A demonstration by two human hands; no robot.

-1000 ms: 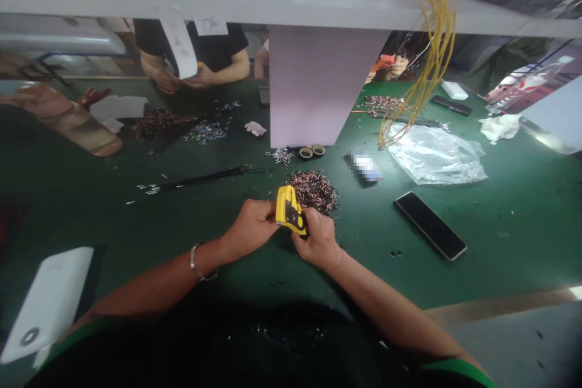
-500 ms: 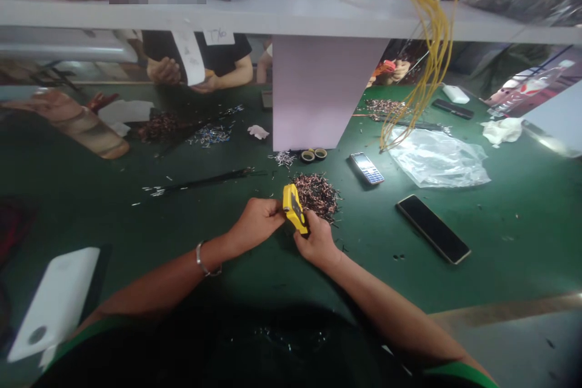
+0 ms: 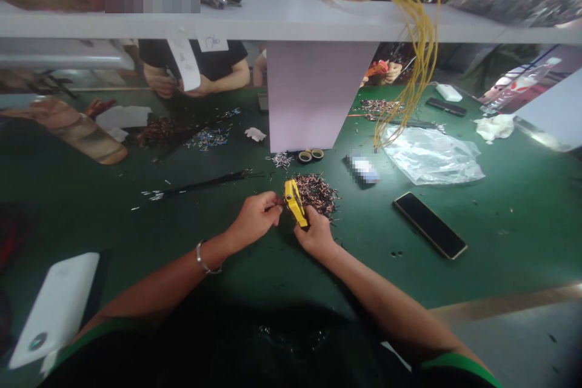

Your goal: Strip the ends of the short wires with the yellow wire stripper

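The right hand point(image 3: 317, 233) wraps the lower end of a yellow hand tool point(image 3: 294, 202), fingers curled round it. The left hand point(image 3: 254, 218) sits at 9 o'clock from the tool, its fingertips point(image 3: 276, 201) pressed together at the tool's edge, pinching something too small to tell. The tool looks light and stiff, best held by its body. At 3 o'clock lies a heap of short cut wire pieces point(image 3: 315, 194), light, slippery and easily scattered. Farther out on the green bench point(image 3: 113, 224), a black smartphone point(image 3: 430, 225) lies at 4 o'clock, a clear plastic bag point(image 3: 430, 162) at 2 o'clock.
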